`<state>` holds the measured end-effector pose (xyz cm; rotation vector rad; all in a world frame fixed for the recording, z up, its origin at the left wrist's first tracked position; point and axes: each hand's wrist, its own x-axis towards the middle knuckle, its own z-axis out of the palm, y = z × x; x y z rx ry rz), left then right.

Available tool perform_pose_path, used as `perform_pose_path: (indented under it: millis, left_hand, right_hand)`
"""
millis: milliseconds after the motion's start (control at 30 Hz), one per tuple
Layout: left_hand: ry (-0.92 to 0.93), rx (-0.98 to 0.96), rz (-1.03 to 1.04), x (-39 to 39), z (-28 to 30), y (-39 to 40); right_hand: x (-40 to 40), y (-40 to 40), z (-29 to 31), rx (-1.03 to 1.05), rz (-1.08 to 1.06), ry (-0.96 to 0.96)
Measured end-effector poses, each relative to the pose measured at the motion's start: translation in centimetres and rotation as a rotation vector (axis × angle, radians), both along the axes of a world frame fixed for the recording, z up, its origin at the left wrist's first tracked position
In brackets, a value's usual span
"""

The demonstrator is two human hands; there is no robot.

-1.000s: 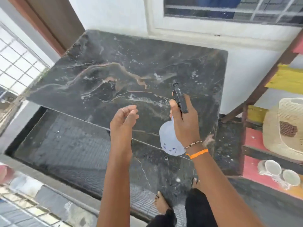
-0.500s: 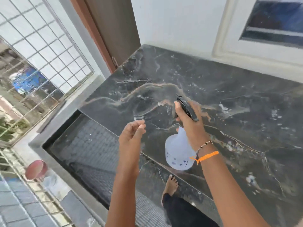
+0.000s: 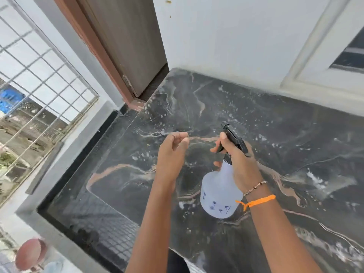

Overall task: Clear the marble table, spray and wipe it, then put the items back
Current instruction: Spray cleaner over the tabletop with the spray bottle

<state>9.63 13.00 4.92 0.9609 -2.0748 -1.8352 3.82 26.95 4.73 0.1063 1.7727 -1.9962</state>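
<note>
Head view: white translucent spray bottle (image 3: 218, 192) with black trigger head, faint blue markings near its base, held above the dark veined marble table (image 3: 285, 146), wet with scattered droplets and foam flecks. Right hand (image 3: 239, 160) wrapped round the bottle's neck, fingers curled over the trigger. Left hand (image 3: 172, 152) just beside it, loosely curled, holding nothing. Bottle's neck mostly hidden behind the right hand; blue markings too blurred to read; table's right edge cut off.

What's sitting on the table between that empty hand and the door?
Nothing solid: in the head view, only bare dark marble table flecked with spray droplets lies between the left hand and the door.
</note>
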Motion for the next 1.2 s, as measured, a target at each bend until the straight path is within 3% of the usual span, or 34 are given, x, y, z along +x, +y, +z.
perform_pose_path:
  millis: [167, 300, 500, 667, 800, 933, 1067, 1200]
  left_hand:
    - [-0.378, -0.500, -0.360, -4.1, -4.4, -6.0]
    - [-0.425, -0.732, -0.525, -5.2, -6.9, -9.1]
    - [-0.457, -0.804, -0.626, -4.8, -9.1, -11.6]
    - [-0.398, -0.838, -0.647, -5.3, -9.2, -11.4]
    - [-0.219, -0.826, -0.856, -6.3, -9.4, -9.6]
    - [-0.237, -0.870, -1.025, -6.9, -9.7, -6.8]
    - [-0.276, -0.893, -0.984, -6.8, -10.0, -6.6]
    - [-0.302, -0.894, -0.954, -6.8, -9.6, -5.8]
  right_hand:
    - [-3.3, -4.6, -1.2, 0.113, 0.030, -0.090]
    - [-5.5, -8.4, -2.5, 0.192, 0.089, -0.253]
    - [-7.0, -12.6, -3.9, 0.188, -0.060, -0.352]
    - [-7.1, -11.1, -3.8, 0.089, -0.032, -0.463]
    - [-5.6, -7.6, -3.7, -0.050, -0.119, -0.426]
    - [-4.6, -4.6, -3.7, -0.043, -0.324, -0.504]
    - [-4.6, -3.6, -4.6, 0.083, -0.506, -0.511]
    - [-3.8, -1.3, -4.8, -0.087, -0.531, -0.531]
